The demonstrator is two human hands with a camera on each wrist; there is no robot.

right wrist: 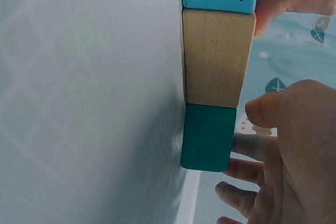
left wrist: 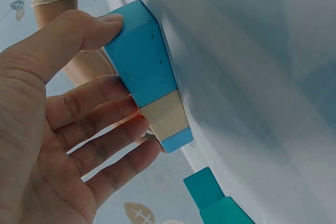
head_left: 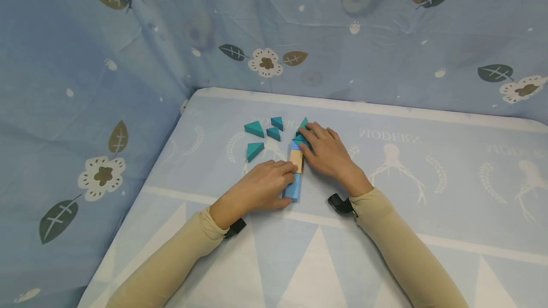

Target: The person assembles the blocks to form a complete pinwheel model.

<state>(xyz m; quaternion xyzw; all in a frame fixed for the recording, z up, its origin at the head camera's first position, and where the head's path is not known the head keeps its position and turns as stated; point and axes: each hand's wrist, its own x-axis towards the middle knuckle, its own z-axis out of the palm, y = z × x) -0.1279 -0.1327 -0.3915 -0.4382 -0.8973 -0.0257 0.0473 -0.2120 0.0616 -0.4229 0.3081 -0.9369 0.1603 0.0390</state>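
Note:
A row of wooden blocks lies on the table: a light blue block (head_left: 292,188) nearest, a natural wood block (head_left: 296,159) beyond it, then a small blue piece (head_left: 294,145) and teal triangular blocks (head_left: 299,139) at the far end. My left hand (head_left: 265,184) lies along the row's left side, its thumb touching the near end of the light blue block and its fingers extended. From the right, my right hand (head_left: 327,153) reaches over the teal triangular blocks with fingers extended, partly hiding them. One teal triangle (head_left: 304,123) shows past those fingertips.
Several loose teal triangular blocks, one of them a larger triangle (head_left: 254,129), lie left of the row's far end. A patterned cloth covers the table (head_left: 428,151). Blue curtain fabric (head_left: 325,61) rises behind and at the left.

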